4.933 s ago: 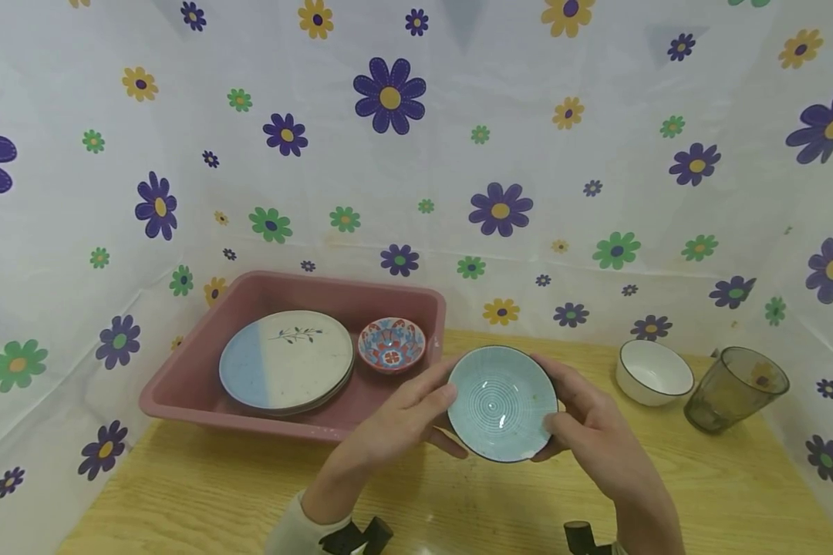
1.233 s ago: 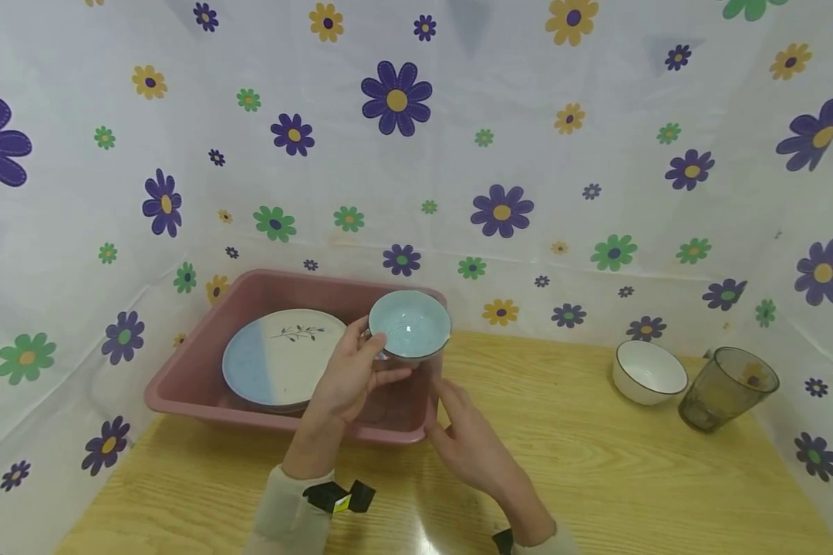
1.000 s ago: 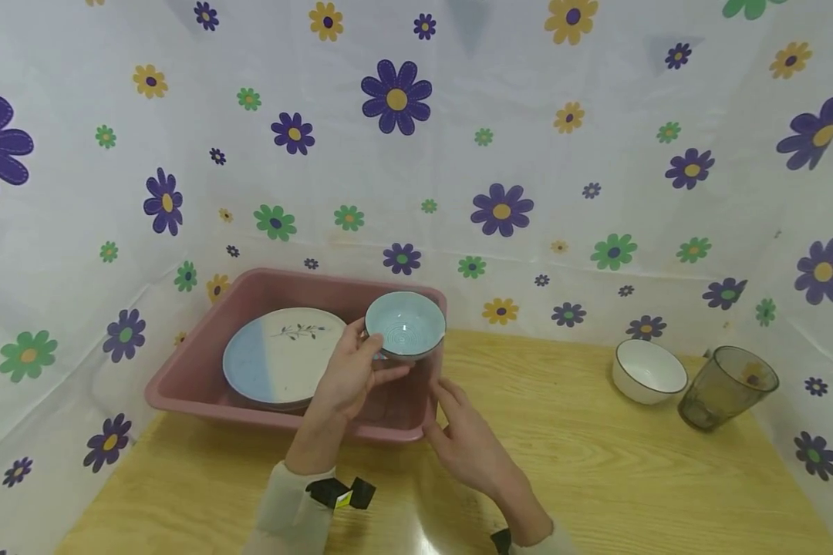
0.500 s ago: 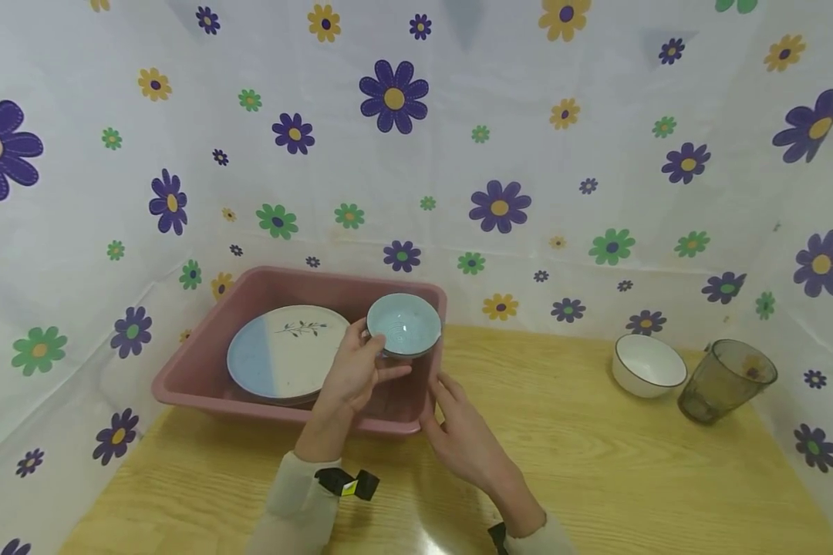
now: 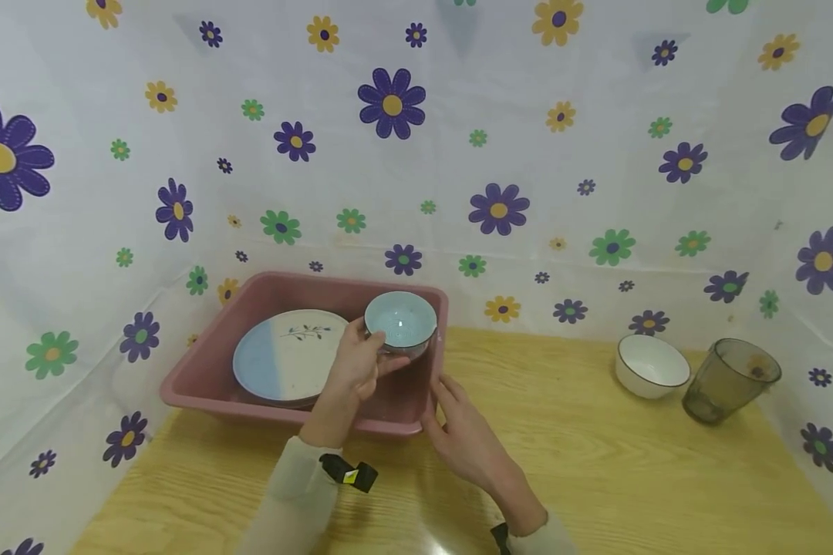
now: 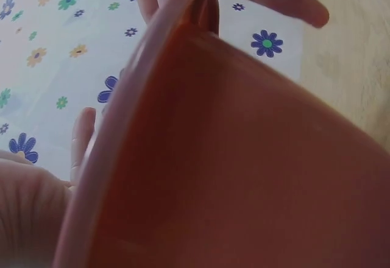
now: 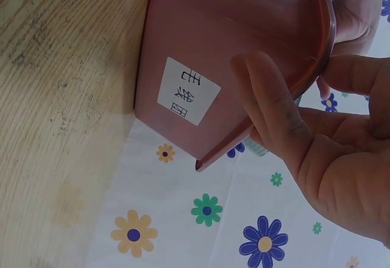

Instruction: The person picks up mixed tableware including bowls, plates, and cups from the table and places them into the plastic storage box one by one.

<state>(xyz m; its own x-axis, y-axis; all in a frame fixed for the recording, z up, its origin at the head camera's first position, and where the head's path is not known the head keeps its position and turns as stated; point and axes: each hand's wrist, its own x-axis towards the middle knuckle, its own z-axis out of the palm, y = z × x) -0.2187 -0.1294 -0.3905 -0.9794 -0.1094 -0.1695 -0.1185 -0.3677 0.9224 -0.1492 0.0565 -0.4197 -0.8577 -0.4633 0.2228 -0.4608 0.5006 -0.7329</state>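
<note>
A light blue bowl (image 5: pixel 401 317) is tilted slightly toward me over the right end of the pink plastic basin (image 5: pixel 250 408). My left hand (image 5: pixel 350 366) grips its left side, thumb on the rim and fingers underneath. The spot where a patterned bowl sat earlier is now covered by it. Beside it in the basin lies an oval plate (image 5: pixel 291 354), blue and cream with a leaf sprig. My right hand (image 5: pixel 468 439) touches the basin's front right corner with fingers nearly straight. Basin wall (image 6: pixel 231 146) fills most of the left wrist view.
A white bowl with a dark rim (image 5: pixel 651 365) and a tinted glass mug (image 5: pixel 729 381) stand at the right of the wooden table (image 5: pixel 597 478). A flowered sheet (image 5: pixel 444 169) hangs behind and at the sides. The basin's end bears a handwritten label (image 7: pixel 189 91).
Both hands held the blue bowl right of the basin at first. The left hand alone has since carried it left over the basin and slightly down; the right hand moved to the basin's corner.
</note>
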